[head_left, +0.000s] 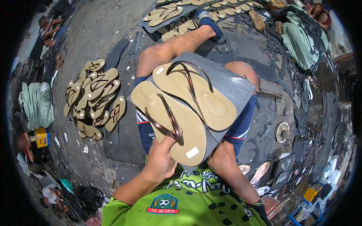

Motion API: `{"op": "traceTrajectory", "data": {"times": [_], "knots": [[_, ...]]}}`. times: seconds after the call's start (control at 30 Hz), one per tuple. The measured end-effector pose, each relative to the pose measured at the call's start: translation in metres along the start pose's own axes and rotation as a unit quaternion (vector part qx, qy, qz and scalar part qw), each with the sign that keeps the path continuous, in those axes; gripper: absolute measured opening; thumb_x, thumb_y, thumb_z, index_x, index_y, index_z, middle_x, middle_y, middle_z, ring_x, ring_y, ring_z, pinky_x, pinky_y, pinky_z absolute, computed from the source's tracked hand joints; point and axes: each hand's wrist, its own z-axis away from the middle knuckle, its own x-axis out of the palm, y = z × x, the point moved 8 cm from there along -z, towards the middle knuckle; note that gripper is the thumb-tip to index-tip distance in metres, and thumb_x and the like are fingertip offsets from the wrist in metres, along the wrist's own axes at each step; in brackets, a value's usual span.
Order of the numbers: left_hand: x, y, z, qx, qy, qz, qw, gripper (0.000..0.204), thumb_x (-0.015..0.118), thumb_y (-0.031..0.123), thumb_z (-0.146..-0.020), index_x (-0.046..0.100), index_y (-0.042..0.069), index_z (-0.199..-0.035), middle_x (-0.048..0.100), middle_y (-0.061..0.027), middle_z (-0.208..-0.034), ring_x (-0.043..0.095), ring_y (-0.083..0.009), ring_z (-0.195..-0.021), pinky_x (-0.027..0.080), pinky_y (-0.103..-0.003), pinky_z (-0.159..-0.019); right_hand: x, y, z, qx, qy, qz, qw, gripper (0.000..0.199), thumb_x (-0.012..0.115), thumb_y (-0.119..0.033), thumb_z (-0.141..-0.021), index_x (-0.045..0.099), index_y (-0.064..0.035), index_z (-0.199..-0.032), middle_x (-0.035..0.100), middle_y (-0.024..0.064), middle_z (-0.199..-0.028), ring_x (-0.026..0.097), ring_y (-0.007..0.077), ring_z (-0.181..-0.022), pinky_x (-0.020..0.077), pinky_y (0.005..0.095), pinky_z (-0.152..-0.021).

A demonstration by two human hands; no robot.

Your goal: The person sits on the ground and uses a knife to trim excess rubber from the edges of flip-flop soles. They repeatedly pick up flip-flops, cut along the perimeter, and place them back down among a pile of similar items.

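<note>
Left hand (161,160): fingers closed on the dark brown glossy strap (166,119) of the near tan foam flip-flop (169,122)
Right hand (223,160): under the near edge of the grey slate-like board (230,84); whether it grips cannot be told
Second tan flip-flop (194,92): just beside the first, on the far right; both lie on the board across the person's knees
Left of scene: heap of finished tan sandals (94,98) on the floor (98,22); pale green sheet stack (36,104) further left
</note>
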Motion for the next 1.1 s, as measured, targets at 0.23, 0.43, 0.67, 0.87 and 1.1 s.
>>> {"op": "traceTrajectory", "data": {"times": [0.23, 0.43, 0.67, 0.87, 1.1], "knots": [[-0.001, 0.002, -0.001, -0.003, -0.023, 0.000, 1.000, 0.035, 0.058, 0.010, -0.094, 0.051, 0.003, -0.127, 0.060, -0.0078, -0.115, 0.060, -0.0195, -0.107, 0.049, -0.037, -0.091, -0.018, -0.034, -0.022, -0.304, 0.090, -0.017, 0.948, 0.053, 0.066, -0.019, -0.080, 0.054, -0.0036, -0.130, 0.053, 0.0207, -0.134, 0.048, 0.0387, -0.126, 0.0359, 0.0449, -0.107], [-0.017, -0.011, 0.004, 0.015, -0.009, -0.120, 0.993, 0.037, 0.062, 0.005, -0.090, 0.052, 0.005, -0.125, 0.061, -0.0073, -0.112, 0.060, -0.0191, -0.103, 0.049, -0.037, -0.090, -0.005, -0.021, -0.046, -0.349, 0.009, 0.057, 0.935, 0.053, 0.061, -0.027, -0.088, 0.049, -0.0046, -0.134, 0.047, 0.0192, -0.138, 0.045, 0.0355, -0.128, 0.0338, 0.0428, -0.107], [-0.021, -0.021, 0.011, -0.060, -0.019, 0.002, 0.998, 0.033, 0.066, 0.009, -0.090, 0.054, 0.004, -0.121, 0.062, -0.0040, -0.104, 0.060, -0.0139, -0.099, 0.047, -0.032, -0.089, -0.001, -0.034, -0.052, -0.375, 0.009, 0.057, 0.925, 0.040, 0.055, -0.027, -0.092, 0.052, -0.0019, -0.122, 0.051, 0.0218, -0.122, 0.050, 0.0363, -0.114, 0.0384, 0.0431, -0.098], [-0.007, -0.014, 0.011, 0.029, -0.059, -0.152, 0.986, 0.036, 0.063, 0.012, -0.093, 0.052, 0.000, -0.126, 0.063, -0.0062, -0.111, 0.059, -0.0137, -0.101, 0.047, -0.031, -0.090, -0.005, -0.051, -0.060, -0.389, 0.032, 0.061, 0.919, 0.033, 0.050, -0.028, -0.095, 0.055, 0.0005, -0.112, 0.055, 0.0239, -0.108, 0.055, 0.0369, -0.103, 0.0423, 0.0433, -0.091], [0.021, 0.006, 0.042, 0.113, -0.142, -0.382, 0.906, 0.038, 0.066, 0.016, -0.090, 0.053, -0.002, -0.121, 0.063, -0.0067, -0.106, 0.060, -0.0165, -0.097, 0.047, -0.032, -0.087, -0.017, -0.090, -0.120, -0.404, 0.123, 0.017, 0.906, 0.035, 0.044, -0.028, -0.099, 0.059, 0.0032, -0.100, 0.060, 0.0265, -0.092, 0.061, 0.0377, -0.089, 0.0468, 0.0436, -0.081]]}}
